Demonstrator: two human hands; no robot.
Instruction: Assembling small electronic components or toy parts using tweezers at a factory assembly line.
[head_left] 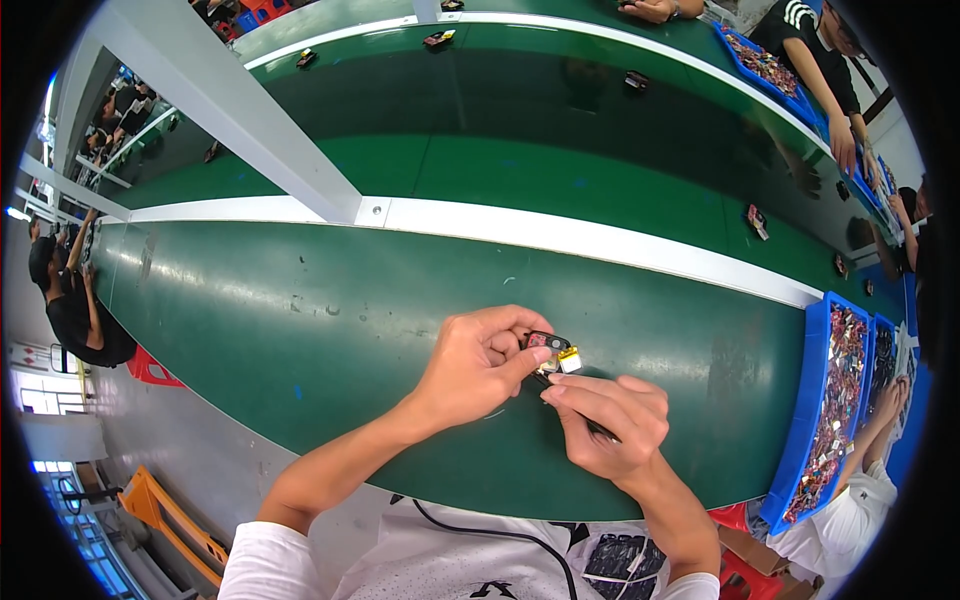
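Observation:
Over the green bench, my left hand (470,365) is closed on a small black electronic device (541,341), pinched between thumb and fingers. A small silver battery with a yellow edge (569,360) sticks out from the device's right side. My right hand (615,425) is closed just below it, fingertips pressed together close to the device. A thin dark tool (602,431) shows partly beneath its fingers; its tip is mostly hidden, so I cannot tell its exact kind.
A blue bin (812,400) full of small colourful parts stands at the bench's right end. Beyond a white rail (560,232) runs a green conveyor belt (480,170) with several small devices on it. A white post (240,120) rises at left. Other people work at right and far left.

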